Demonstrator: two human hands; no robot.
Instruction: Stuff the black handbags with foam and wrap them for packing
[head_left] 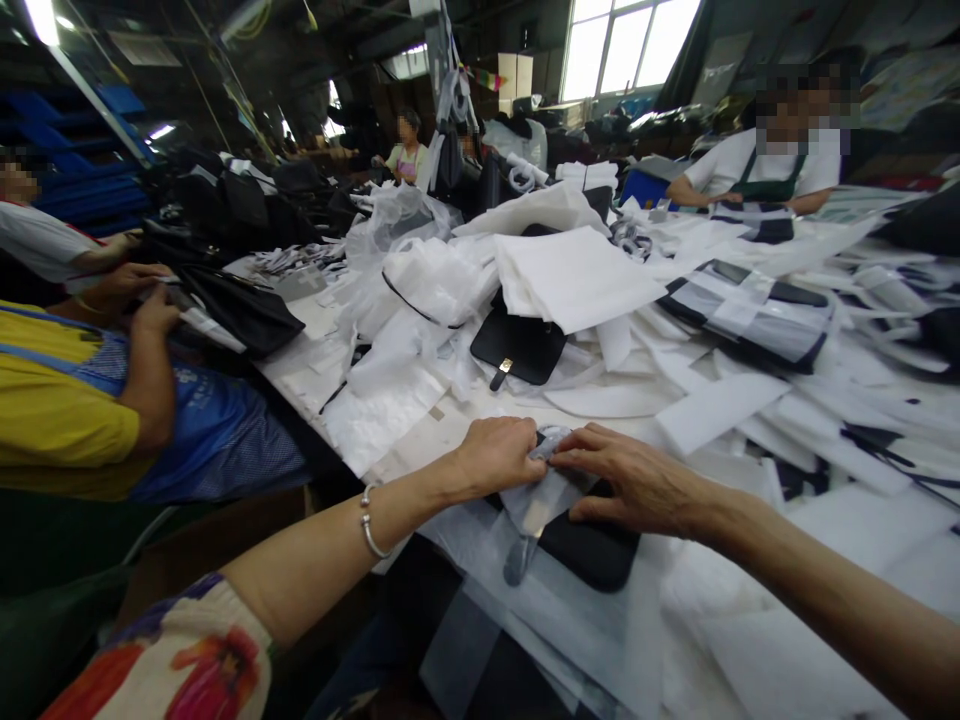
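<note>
A black bag [600,550] lies at the near edge of the table, in front of me. Translucent wrapping [523,545] runs over its strap and a pale metal clasp. My left hand [499,455] is closed, with the bunched wrapping at its thumb and forefinger. From the right, my right hand [637,480] pinches the same bunch between thumb side and fingertips, its lower fingers resting over the black bag. What exactly lies inside the bunch is hidden. Beyond my hands is another black bag [517,345] with a gold clasp, partly under white foam sheets [574,275].
White foam strips [720,412] and sheets cover the right side of the table. A wrapped bag [750,305] lies at the far right. A co-worker in yellow [67,400] handles a black bag [240,310] at left; another person [787,150] works across the table.
</note>
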